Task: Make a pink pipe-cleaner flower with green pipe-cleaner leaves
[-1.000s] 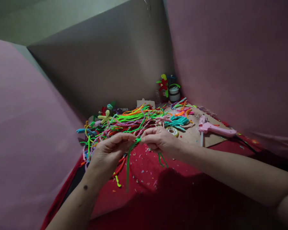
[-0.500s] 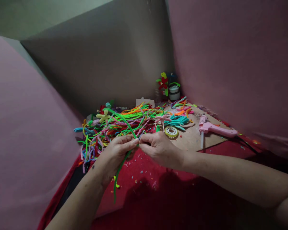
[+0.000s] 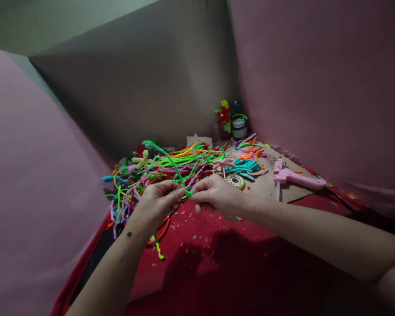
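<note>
A fuzzy green pipe cleaner (image 3: 173,163) rises from between my hands and curves up to the left, over the heap of pipe cleaners. My left hand (image 3: 158,201) pinches it between thumb and index finger. Close beside it, my right hand (image 3: 213,193) pinches a short stretch of the green, a small gap away from the left fingertips. Part of the pipe cleaner is hidden by the fingers, and a thin green end (image 3: 229,217) shows below my right hand. Under my left hand lie red-handled scissors (image 3: 164,230), partly covered.
A heap of colourful pipe cleaners (image 3: 197,159) spreads behind my hands. A yellow tape spool (image 3: 235,181) and a pink glue gun (image 3: 298,179) lie to the right on a brown board (image 3: 260,193). Pipe-cleaner flowers (image 3: 224,115) stand at the back. Scraps dot the red cloth (image 3: 197,250).
The lower green length that hung below my left hand has swung to the right, into my right hand's pinch. The red handle has come into view.
</note>
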`<state>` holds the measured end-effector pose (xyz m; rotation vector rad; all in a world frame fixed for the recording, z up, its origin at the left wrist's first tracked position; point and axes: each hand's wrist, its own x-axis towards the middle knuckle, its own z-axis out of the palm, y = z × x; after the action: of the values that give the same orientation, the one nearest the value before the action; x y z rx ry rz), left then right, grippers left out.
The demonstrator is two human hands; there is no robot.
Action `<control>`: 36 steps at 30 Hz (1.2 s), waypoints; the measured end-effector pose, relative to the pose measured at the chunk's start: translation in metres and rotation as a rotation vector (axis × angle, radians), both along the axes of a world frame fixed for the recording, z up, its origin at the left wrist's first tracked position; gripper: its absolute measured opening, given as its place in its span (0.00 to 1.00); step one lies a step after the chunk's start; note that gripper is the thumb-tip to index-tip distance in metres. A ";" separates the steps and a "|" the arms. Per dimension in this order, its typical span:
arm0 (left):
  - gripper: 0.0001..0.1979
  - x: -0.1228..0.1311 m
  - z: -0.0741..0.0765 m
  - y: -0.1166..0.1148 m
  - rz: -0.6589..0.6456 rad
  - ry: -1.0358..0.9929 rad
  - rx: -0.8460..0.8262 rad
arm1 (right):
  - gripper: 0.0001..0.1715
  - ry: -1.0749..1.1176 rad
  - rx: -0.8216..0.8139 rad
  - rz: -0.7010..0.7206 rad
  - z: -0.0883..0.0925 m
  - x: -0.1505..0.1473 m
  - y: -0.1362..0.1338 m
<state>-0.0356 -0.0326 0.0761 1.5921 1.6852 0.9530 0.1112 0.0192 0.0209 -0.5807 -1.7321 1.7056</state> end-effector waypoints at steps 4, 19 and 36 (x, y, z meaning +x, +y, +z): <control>0.11 0.002 -0.005 0.003 -0.012 0.098 0.038 | 0.11 -0.026 -0.070 -0.028 0.001 -0.001 0.002; 0.12 -0.021 -0.017 0.040 -0.034 0.143 0.065 | 0.16 -0.343 0.127 -0.159 -0.012 0.027 0.004; 0.11 -0.035 -0.040 0.045 -0.198 0.019 -0.011 | 0.20 -0.393 0.821 -0.291 -0.006 0.051 -0.013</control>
<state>-0.0707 0.0129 0.0359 1.7286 1.5098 0.8297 0.1627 0.0060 0.0152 -0.7457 -2.2682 0.5988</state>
